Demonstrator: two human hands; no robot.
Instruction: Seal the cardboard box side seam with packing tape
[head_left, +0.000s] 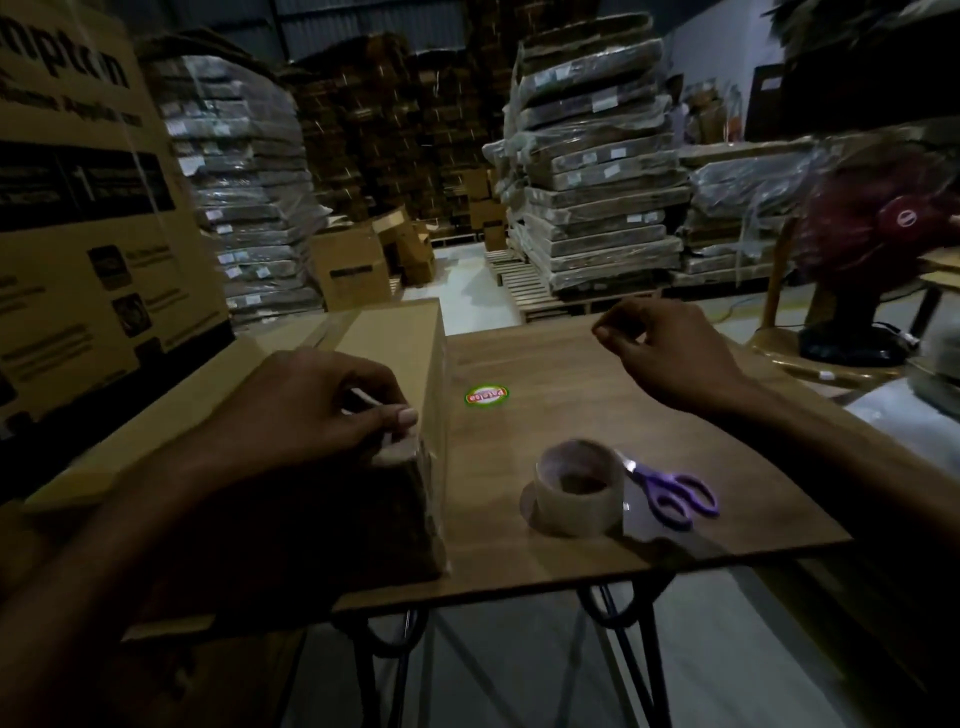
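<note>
Two hands are in view above a wooden table (571, 374) on black wire legs (644, 649). The cardboard box (395, 338) lies on the left part of the table, long axis running away from the camera, its right side face upright and facing the open tabletop. The left hand (311, 410) rests on the near top corner of the box with fingers curled over the edge and the thumb pressed down at the corner, where glossy clear tape (415, 499) wraps the near end face. The side seam itself cannot be made out in the dim light. The right hand (670, 353) is raised over the far right part of the table, well apart from the box, fingers curled and thumb and forefinger tips meeting; whether anything is pinched between them cannot be told. A roll of packing tape (579, 488) lies flat near the front edge, to the right of the box and apart from it. Purple-handled scissors (675, 491) lie just beside the roll on its right, blades toward it. A round green and red sticker (487, 396) sits on the tabletop near the box's side face. A large printed carton (88, 208) stands at left behind the box. A red fan (883, 228) stands at right. Stacks of plastic-wrapped flat packs (597, 197) fill the background.
</note>
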